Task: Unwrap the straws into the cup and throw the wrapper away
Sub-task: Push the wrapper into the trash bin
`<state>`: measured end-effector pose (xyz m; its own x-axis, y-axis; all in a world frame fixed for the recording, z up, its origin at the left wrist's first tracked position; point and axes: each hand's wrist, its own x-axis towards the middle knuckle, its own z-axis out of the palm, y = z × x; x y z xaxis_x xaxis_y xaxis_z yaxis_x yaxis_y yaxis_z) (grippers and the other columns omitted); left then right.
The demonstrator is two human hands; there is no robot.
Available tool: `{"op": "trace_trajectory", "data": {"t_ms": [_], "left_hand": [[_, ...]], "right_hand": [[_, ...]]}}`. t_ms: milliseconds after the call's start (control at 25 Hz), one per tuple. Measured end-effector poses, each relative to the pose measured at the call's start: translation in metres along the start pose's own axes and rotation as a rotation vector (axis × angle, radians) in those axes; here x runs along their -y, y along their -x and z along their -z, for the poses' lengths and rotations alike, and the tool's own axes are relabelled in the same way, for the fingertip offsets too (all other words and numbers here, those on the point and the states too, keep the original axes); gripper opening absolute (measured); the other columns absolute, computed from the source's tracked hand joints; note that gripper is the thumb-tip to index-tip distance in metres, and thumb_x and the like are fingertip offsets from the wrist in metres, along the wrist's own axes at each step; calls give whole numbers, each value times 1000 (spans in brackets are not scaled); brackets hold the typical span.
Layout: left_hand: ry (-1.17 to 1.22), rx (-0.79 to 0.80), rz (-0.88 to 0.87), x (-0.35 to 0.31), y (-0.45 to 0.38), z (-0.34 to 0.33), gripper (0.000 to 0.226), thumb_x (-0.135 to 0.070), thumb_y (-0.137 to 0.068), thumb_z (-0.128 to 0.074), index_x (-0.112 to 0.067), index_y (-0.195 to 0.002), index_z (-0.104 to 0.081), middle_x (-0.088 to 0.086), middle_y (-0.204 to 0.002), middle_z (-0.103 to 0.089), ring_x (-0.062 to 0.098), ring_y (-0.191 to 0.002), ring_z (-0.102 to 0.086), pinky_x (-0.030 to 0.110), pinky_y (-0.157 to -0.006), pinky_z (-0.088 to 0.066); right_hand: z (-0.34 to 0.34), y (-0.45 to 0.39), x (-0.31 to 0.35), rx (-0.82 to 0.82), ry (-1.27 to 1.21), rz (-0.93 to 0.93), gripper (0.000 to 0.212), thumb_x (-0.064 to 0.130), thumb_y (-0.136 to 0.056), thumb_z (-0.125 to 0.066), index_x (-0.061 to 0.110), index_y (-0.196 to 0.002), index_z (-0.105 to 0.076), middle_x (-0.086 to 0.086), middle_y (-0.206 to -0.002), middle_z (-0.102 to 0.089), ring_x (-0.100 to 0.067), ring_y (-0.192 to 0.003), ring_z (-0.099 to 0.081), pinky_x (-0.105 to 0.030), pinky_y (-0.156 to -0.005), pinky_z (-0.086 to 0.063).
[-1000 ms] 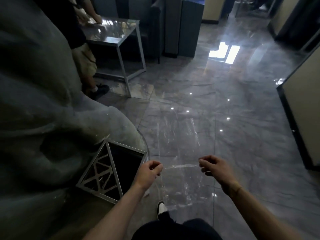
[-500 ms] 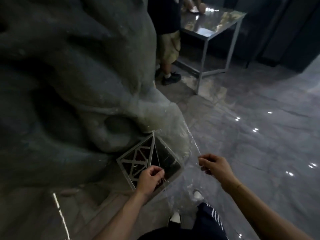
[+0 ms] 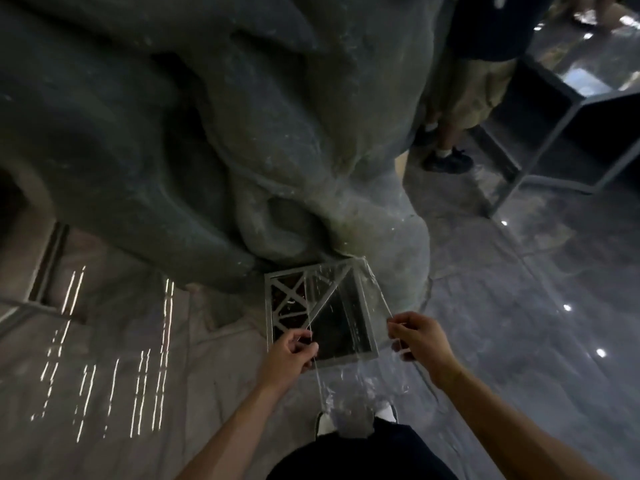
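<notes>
closer now, i see the bin (image 3: 360, 356) directly under the clear wrapper (image 3: 349, 317), which my left hand (image 3: 289, 353) and right hand (image 3: 420, 337) each pinch by an edge; dropping it looks next.

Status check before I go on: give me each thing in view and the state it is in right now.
Left hand: pinched shut on the wrapper's left edge.
Right hand: pinched shut on its right edge.
Clear wrapper: stretched open between the hands, over the bin.
Bin: open-topped, upright on the floor against the rock sculpture.
</notes>
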<state>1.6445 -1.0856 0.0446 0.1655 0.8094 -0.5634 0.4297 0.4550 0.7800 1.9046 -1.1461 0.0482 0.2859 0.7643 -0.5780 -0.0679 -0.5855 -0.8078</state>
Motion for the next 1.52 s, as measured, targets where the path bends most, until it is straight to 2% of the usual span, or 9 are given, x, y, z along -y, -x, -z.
{"op": "trace_trajectory", "data": {"t_ms": [200, 520, 720, 840, 960, 1080, 1200, 1400, 1520], "left_hand": [[128, -89, 89, 22, 26, -2, 25, -10, -90, -64, -23, -111, -59, 8, -84, -70, 13, -66, -63, 19, -60, -53], [241, -73, 251, 37, 42, -21, 20, 3, -90, -53, -5, -86, -70, 6, -72, -64, 11, -56, -56, 18, -54, -45], [190, -82, 253, 29, 27, -26, 24, 16, -83, -53, 6, -100, -67, 4, -77, -63, 3, -57, -57, 11, -50, -43], [183, -127, 240, 25, 10, -23, 25, 15, -83, -57, 6, -104, -65, 4, -79, -61, 10, -65, -53, 13, -51, -42], [221, -142, 297, 26, -11, -20, 23, 12, -83, -57, -2, -99, -67, 2, -77, -62, 12, -66, -53, 20, -56, -42], [169, -119, 324, 30, -30, -20, 21, 9, -85, -57, -8, -94, -67, 3, -79, -62, 10, -65, -52, 17, -52, -42], [100, -111, 322, 38, -41, -22, 17, 5, -87, -60, -3, -100, -68, 9, -87, -63, 8, -61, -50, 9, -40, -38], [-40, -81, 278, 45, -41, -16, 28, -1, -89, -61, -5, -117, -62, 9, -98, -62, 11, -74, -55, 14, -56, -42], [-369, 2, 58, 47, -24, -10, 45, -12, -84, -70, -18, -127, -57, 2, -106, -55, 10, -82, -55, 15, -68, -43]], "right_hand": [[-10, -11, -3, 125, 93, -92, 12, 16, -87, -67, 19, -98, -67, -13, -85, -73, -16, -58, -68, -26, -52, -55], [-9, -24, -29, 82, 104, -269, 15, 5, -81, -70, 9, -96, -71, -12, -69, -72, -17, -48, -62, -23, -42, -48], [-7, -31, -18, 169, -6, -333, 18, 8, -93, -56, 5, -104, -69, -20, -87, -73, -28, -65, -67, -36, -57, -54], [2, -29, -6, 309, 117, -222, 33, -2, -94, -46, 18, -112, -66, -15, -111, -67, -28, -82, -72, -33, -64, -60], [7, -29, -1, 416, 489, 13, 47, 1, -86, -64, 29, -124, -57, 0, -119, -61, -9, -84, -69, -17, -68, -56], [-4, -33, 0, 332, 794, 274, 53, 28, -81, -74, 35, -130, -52, 14, -119, -55, 0, -82, -66, -16, -76, -54], [-13, -38, -7, 223, 933, 460, 50, 40, -81, -71, 38, -128, -54, 8, -120, -60, 1, -78, -65, -20, -72, -56], [-22, -53, -16, 208, 1064, 474, 29, 47, -86, -62, 38, -114, -63, 8, -109, -68, -4, -74, -63, -21, -62, -52], [-30, -63, -21, 204, 1030, 374, 22, 44, -89, -59, 38, -109, -66, 7, -105, -71, -5, -76, -61, -15, -56, -42]]}}
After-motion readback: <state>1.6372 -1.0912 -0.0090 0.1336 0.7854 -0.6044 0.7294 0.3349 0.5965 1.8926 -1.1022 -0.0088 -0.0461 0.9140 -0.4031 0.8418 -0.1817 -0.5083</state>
